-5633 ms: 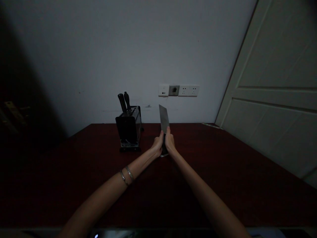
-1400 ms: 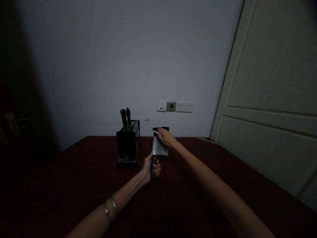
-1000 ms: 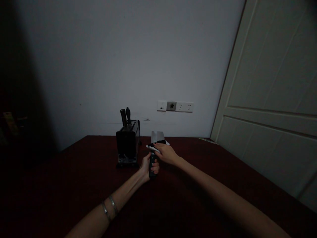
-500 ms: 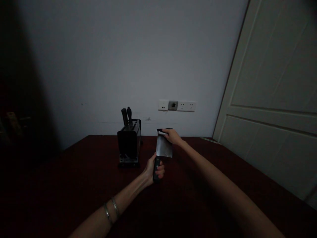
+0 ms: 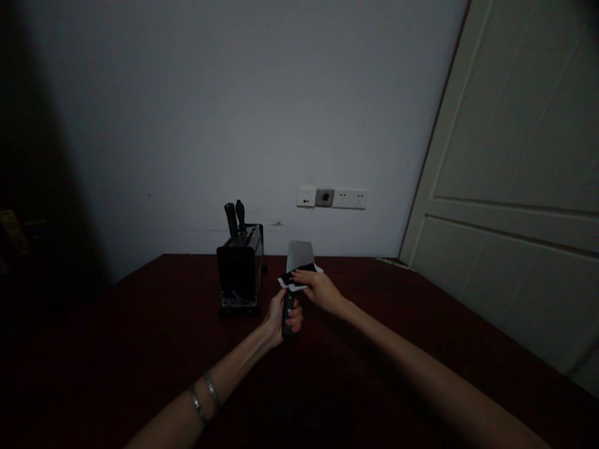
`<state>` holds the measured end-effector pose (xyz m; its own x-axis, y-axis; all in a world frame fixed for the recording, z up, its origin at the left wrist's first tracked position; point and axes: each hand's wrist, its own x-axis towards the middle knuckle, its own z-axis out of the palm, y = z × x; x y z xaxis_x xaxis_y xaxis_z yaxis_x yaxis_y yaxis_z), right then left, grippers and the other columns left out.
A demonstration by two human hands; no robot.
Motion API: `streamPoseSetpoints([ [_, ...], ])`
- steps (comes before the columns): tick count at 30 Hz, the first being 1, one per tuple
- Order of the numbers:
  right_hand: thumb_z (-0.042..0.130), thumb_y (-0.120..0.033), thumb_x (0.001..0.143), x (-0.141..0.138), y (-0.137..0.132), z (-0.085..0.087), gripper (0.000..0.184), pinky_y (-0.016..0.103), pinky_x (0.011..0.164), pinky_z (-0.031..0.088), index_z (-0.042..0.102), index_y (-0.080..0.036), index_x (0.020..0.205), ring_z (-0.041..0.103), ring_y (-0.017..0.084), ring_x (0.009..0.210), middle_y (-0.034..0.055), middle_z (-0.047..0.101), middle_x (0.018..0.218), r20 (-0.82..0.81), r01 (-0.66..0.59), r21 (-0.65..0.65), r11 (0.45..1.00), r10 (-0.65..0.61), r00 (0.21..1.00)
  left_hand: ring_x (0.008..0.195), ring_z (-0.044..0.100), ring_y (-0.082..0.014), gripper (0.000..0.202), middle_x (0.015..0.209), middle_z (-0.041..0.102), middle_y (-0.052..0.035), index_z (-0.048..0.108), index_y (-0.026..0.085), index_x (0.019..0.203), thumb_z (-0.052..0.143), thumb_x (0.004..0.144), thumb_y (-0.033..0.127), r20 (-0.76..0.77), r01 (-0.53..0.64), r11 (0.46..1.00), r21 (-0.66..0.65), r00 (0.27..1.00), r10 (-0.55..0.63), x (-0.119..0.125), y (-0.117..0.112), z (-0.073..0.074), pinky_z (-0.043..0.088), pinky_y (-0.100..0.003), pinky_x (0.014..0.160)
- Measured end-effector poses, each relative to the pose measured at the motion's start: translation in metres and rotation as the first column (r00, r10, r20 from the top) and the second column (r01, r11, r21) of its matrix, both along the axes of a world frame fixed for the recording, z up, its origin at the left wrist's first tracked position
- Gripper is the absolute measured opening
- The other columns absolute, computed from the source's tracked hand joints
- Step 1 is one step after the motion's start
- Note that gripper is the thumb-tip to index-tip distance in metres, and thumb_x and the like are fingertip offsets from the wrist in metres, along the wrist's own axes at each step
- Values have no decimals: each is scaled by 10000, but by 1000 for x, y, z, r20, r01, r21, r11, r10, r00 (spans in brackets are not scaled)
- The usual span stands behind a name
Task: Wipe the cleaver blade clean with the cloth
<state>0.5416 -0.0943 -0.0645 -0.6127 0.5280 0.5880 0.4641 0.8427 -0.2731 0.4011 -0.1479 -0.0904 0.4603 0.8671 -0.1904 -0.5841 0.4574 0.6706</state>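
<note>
My left hand is wrapped round the black riveted handle of a cleaver, whose broad metal blade points away from me. Across the lower blade, close to the handle, lies a black cloth with white edges. My right hand presses this cloth against the blade, fingers closed on it. The cloth and fingers hide part of the blade. Left of the cleaver stands a dark knife block with two black handles sticking up out of it.
Everything rests on a dark red table against a pale wall. Low on the wall is a row of sockets. A white panelled door rises along the right side.
My right hand has drawn the cloth from the blade's far end down toward the handle, baring the blade's far part. The cleaver has shifted slightly left in view.
</note>
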Motion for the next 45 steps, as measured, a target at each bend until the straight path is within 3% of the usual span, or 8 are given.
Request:
streamPoseSetpoints([
  [7, 467, -16, 689, 10, 63, 44, 448, 345, 976, 364, 647, -220, 1045, 525, 201, 1112, 26, 609, 1145, -72, 246, -8, 969, -246, 966, 266, 192, -54, 578, 370, 271, 55, 397, 163, 528, 170, 863, 575, 38, 105, 995, 5, 994, -105, 5, -6, -1, 213, -179, 279],
  [11, 468, -36, 712, 16, 78, 55, 441, 365, 950, 383, 634, -231, 1071, 566, 217, 1054, 35, 636, 1096, -90, 344, -27, 939, -345, 934, 268, 194, -50, 570, 377, 271, 59, 398, 162, 539, 188, 855, 587, 43, 152, 988, 19, 987, -152, 6, -5, -5, 223, -174, 283],
  [18, 510, -40, 683, 10, 29, 19, 428, 327, 946, 402, 649, -241, 1036, 538, 186, 1097, 10, 615, 1137, -40, 326, -22, 945, -327, 944, 260, 194, -51, 582, 366, 273, 56, 388, 162, 521, 148, 866, 565, 64, 113, 994, 1, 992, -113, 1, 2, -7, 220, -177, 273],
  [23, 468, -18, 695, 7, -18, -15, 473, 301, 958, 394, 615, -234, 1089, 522, 139, 1116, 3, 589, 1176, -68, 152, 13, 988, -150, 986, 255, 226, -63, 569, 364, 289, 52, 407, 162, 537, 175, 861, 568, -55, 47, 998, 28, 997, -46, -5, 7, -5, 227, -184, 271],
  [26, 465, -13, 701, 10, -17, -10, 477, 287, 969, 383, 610, -240, 1095, 517, 127, 1120, -7, 584, 1183, -84, 169, 11, 986, -167, 982, 254, 225, -65, 579, 360, 294, 49, 403, 165, 527, 179, 852, 589, -68, 55, 997, 55, 996, -52, -5, 6, -3, 233, -189, 269],
  [31, 502, -66, 728, 14, 30, 30, 415, 280, 940, 406, 621, -240, 1085, 546, 161, 1086, 9, 607, 1151, -24, 421, 16, 907, -421, 907, 262, 204, -54, 592, 366, 280, 54, 390, 163, 515, 167, 855, 593, -11, 116, 993, 21, 993, -116, 4, -4, -3, 224, -178, 275],
  [36, 488, -97, 750, 5, 54, 54, 380, 355, 923, 409, 628, -200, 1088, 569, 228, 1047, 78, 630, 1110, -11, 495, 29, 868, -495, 869, 259, 188, -52, 599, 361, 265, 56, 388, 161, 503, 162, 855, 591, 39, 138, 990, -5, 990, -137, 7, -7, -2, 213, -179, 271],
  [45, 489, -73, 713, -19, -26, 9, 427, 251, 893, 423, 630, -244, 1078, 592, 161, 1010, 7, 638, 1103, 40, 330, 3, 944, -330, 943, 251, 205, -55, 559, 362, 285, 50, 406, 163, 523, 150, 876, 512, 4, 51, 998, -29, 999, -51, 6, -2, -7, 224, -176, 269],
])
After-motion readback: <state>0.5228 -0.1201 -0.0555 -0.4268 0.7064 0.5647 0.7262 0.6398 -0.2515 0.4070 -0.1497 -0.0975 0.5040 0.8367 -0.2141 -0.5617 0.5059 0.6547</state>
